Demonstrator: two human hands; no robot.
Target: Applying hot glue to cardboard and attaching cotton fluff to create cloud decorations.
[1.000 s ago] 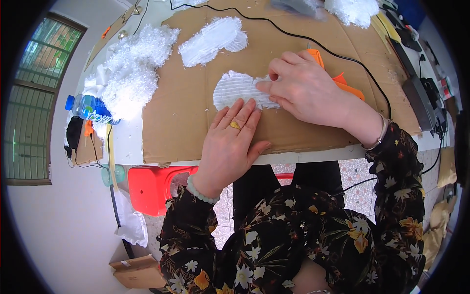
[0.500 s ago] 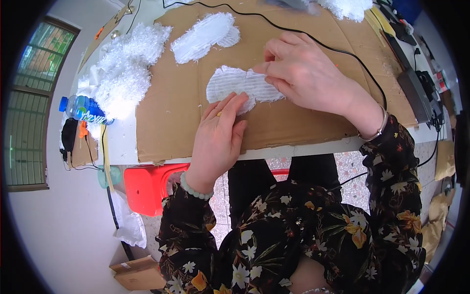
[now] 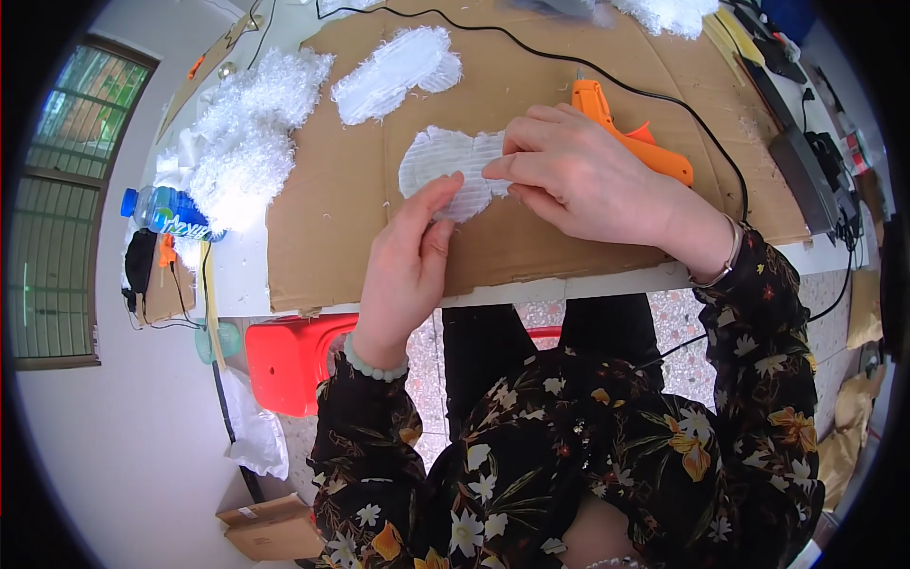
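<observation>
A white ribbed piece (image 3: 441,166) with frayed edges and a narrowed middle lies on the brown cardboard, its right part hidden under my right hand. My left hand (image 3: 408,256) is open, the fingers stretched out and their tips touching the piece's lower left edge, the thumb apart. Over the piece's middle, the fingers of my right hand (image 3: 578,171) are curled and pinched together. What lies between those fingertips, if anything, is too small to make out. An orange glue gun (image 3: 630,137) rests on the cardboard just beyond my right hand.
Another white frayed piece (image 3: 398,74) lies farther back. A heap of white shaggy material (image 3: 256,123) and a bottle (image 3: 171,211) with a blue cap sit at the left. A black cable (image 3: 531,43) curves across the cardboard (image 3: 332,256). A red stool (image 3: 284,370) stands below the table edge.
My right hand has shifted slightly down, uncovering the orange glue gun behind it. My left hand has drawn back a little down and left, showing more of the ribbed piece.
</observation>
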